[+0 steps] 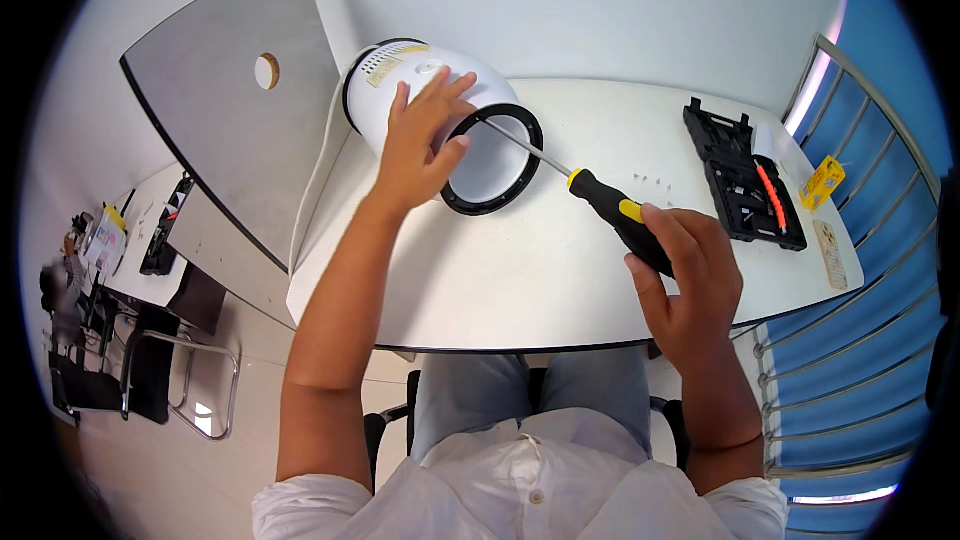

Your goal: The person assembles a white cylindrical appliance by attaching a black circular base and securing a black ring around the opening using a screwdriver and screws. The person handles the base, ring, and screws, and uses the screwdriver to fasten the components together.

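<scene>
White table carries everything; we sit at its near edge. On it, towards the far left, the white drum housing lies on its side, its black-ringed mouth facing us and to the right. Our left hand lies on top of the housing, fingers spread, thumb at the ring. Keep that palm pressing down so the round body can't roll once we add torque. Our right hand is wrapped shut around the black-and-yellow screwdriver. Its shaft runs up-left into the mouth, tip hidden inside. We can't tell if it's seated on a screw. Best to keep shaft in line with the screw, push along the axis and turn slowly. Black bit case sits open far right, with small screws loose beside it. Keep our elbow off those.
</scene>
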Demonstrator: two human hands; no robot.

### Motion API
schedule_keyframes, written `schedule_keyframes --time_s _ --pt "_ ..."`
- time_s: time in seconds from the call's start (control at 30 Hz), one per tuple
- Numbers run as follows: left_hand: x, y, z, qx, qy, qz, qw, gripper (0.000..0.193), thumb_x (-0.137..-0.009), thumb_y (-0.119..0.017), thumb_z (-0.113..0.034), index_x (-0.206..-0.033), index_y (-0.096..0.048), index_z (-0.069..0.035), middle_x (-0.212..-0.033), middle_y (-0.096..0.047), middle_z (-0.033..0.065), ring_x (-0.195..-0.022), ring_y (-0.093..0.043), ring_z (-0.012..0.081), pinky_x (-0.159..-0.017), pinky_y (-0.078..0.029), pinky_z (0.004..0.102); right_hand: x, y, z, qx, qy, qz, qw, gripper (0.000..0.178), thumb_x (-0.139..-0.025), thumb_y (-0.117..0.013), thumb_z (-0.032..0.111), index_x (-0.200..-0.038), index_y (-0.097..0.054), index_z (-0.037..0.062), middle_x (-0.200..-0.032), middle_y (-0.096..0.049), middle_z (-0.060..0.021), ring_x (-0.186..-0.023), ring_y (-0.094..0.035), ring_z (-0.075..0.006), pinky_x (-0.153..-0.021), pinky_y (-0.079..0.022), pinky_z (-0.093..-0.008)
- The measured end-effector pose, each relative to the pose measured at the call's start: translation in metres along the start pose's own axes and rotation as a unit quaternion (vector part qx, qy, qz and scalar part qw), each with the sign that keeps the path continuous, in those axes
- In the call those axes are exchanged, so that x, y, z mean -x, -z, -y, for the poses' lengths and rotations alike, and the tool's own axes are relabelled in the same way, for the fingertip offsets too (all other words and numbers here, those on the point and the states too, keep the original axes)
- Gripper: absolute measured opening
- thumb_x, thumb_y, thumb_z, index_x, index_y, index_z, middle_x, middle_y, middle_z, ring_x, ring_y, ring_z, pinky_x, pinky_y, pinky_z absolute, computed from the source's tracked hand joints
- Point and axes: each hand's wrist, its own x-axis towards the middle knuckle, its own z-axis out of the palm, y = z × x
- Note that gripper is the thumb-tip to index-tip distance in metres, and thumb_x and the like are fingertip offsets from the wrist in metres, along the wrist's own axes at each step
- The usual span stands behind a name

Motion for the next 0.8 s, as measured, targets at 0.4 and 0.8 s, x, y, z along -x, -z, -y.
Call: schedule_keyframes --time_s 0.4,0.8 --pt "-0.008 -0.016 -0.003 -0.053 -0.010 -0.013 0.998 0.045 -0.073 -0.050 -0.013 -0.118 -0.059 -0.013 -0.125 -0.060 0.0031 -0.129 -0.043 0.0245 -0.110 -0.017 0.0476 -0.007 0.003 -0.018 -0.086 -0.163 0.053 0.981 0.032 -0.083 -0.068 0.020 -0.106 -0.057 0.0010 -0.076 -0.061 -0.0095 -0.060 -0.058 -0.0180 -0.055 -0.045 -0.0277" --pt "-0.017 -0.029 -0.006 -0.076 0.006 -0.044 0.996 0.043 -0.069 -0.052 -0.012 -0.110 -0.062 -0.016 -0.119 -0.063 -0.0004 -0.123 -0.049 0.0232 -0.108 -0.022 0.0482 0.002 -0.005 -0.044 -0.088 -0.144 0.069 0.983 0.041 -0.077 -0.073 0.019 -0.111 -0.056 0.0037 -0.093 -0.063 -0.0139 -0.074 -0.064 -0.0241 -0.068 -0.050 -0.0307"
